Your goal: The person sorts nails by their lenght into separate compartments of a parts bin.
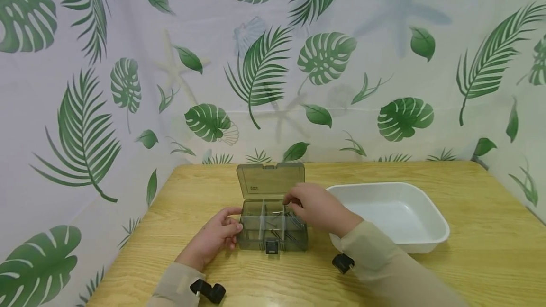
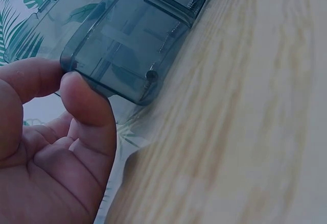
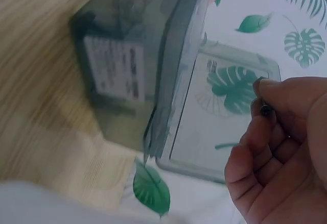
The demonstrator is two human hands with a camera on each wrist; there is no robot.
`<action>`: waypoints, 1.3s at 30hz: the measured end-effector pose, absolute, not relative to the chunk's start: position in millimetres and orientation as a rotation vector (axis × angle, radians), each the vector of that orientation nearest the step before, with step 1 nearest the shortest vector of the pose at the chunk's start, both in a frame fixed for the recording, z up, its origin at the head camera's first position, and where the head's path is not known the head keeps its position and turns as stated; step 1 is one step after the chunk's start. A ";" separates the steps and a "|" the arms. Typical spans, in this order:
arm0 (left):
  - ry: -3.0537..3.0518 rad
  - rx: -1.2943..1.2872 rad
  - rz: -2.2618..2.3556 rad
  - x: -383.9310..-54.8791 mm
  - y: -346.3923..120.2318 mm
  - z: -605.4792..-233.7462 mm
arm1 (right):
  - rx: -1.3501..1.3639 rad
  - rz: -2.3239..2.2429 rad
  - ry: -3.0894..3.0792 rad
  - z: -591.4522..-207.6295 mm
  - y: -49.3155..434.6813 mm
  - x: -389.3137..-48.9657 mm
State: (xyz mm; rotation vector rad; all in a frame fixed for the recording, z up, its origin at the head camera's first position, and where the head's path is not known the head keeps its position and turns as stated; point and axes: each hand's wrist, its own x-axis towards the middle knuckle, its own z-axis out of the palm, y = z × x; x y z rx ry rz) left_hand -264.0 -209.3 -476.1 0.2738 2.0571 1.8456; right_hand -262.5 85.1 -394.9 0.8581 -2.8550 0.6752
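Note:
A smoky translucent compartment box (image 1: 250, 237) stands on the table, its hinged lid (image 1: 269, 177) raised at the back. Several dark screws (image 1: 293, 220) lie in its compartments. My left hand (image 1: 214, 232) holds the box's left end, with the thumb and a finger at its upper corner in the left wrist view. Over the right-hand compartments, my right hand (image 1: 320, 206) pinches a small dark screw (image 3: 265, 110) between thumb and fingers. Most of that screw is hidden by the fingers.
A white plastic tray (image 1: 384, 214) stands to the right of the box, partly behind my right forearm. The wooden table (image 1: 200, 188) ends at a leaf-printed cloth (image 1: 277, 108). Black wrist mounts (image 1: 208, 291) sit on both sleeves.

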 end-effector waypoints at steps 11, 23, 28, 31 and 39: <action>2.041 0.253 1.861 -265.1 -211.0 -476.2 | 0.991 0.596 -2.855 -392.9 47.6 -272.5; 2.043 0.256 1.848 -266.9 -212.8 -474.7 | 1.033 0.555 -2.888 -393.5 16.9 -287.8; 2.044 0.261 1.849 -266.3 -211.9 -474.4 | 0.980 0.578 -2.901 -392.5 12.0 -287.4; 2.055 0.264 1.839 -265.7 -210.8 -474.1 | 0.956 0.598 -2.904 -392.4 15.0 -285.9; 2.042 0.255 1.855 -267.0 -209.2 -474.5 | 0.931 0.596 -2.894 -391.3 32.0 -281.6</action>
